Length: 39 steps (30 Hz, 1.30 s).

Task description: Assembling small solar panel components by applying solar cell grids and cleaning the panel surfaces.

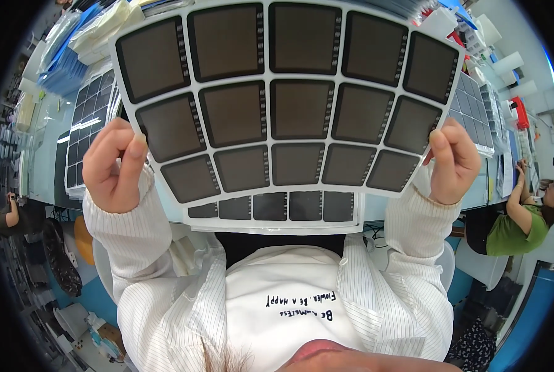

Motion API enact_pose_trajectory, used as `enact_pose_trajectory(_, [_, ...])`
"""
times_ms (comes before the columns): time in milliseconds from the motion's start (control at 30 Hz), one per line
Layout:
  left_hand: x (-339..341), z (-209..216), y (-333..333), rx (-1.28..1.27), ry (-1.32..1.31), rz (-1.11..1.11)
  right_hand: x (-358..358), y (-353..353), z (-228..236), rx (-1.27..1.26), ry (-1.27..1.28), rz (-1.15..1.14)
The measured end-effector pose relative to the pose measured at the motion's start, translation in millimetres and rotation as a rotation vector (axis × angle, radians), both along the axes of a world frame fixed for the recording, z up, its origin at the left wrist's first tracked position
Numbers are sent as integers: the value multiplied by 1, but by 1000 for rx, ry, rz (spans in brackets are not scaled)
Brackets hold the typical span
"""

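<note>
A white-bordered sheet of dark square panels (301,110) is raised over the table in front of me. Its panels lie in three rows, each with a strip of small marks along one side. My left hand (112,166) pinches the sheet's left edge between thumb and fingers. At the opposite edge, my right hand (455,162) grips it the same way. Below the raised sheet, partly hidden by it, a stack of similar sheets (270,208) rests at the table's near edge.
More panel sheets lie on the left (89,127) and right (473,108). Blue and cream packets (100,31) are piled at the far left. A red object (520,113) stands at the right. A person in green (515,229) sits to the right; another person's arm (10,214) shows far left.
</note>
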State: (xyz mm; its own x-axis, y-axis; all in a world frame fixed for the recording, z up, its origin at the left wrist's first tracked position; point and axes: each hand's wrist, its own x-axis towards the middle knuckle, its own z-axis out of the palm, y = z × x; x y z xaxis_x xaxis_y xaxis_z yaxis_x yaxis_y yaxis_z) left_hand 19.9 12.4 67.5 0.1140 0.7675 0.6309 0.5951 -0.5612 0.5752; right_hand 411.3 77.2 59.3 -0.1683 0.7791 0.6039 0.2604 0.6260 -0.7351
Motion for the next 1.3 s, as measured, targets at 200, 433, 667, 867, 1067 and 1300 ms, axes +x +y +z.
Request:
enact_pose_trajectory(200, [-3,22,13,81,51,-22,3,10,15,65,80,-33])
enact_pose_trajectory(433, [13,19,24,131,91,-94,15,3,7,71,97,-92])
enact_pose_trajectory(667, [48,30,45,95,68,-156,48,-2,20,82,76,-167])
enact_pose_trajectory(867, [91,38,70,104,72,-246,84,1,26,11,54,-287])
enact_pose_trajectory(1067, [164,31,118,-332,-135,-326,160,37,41,-133,27,-453])
enact_pose_trajectory(1300, [250,14,167,-622,-150,-370,231,83,53,-302,-117,-478])
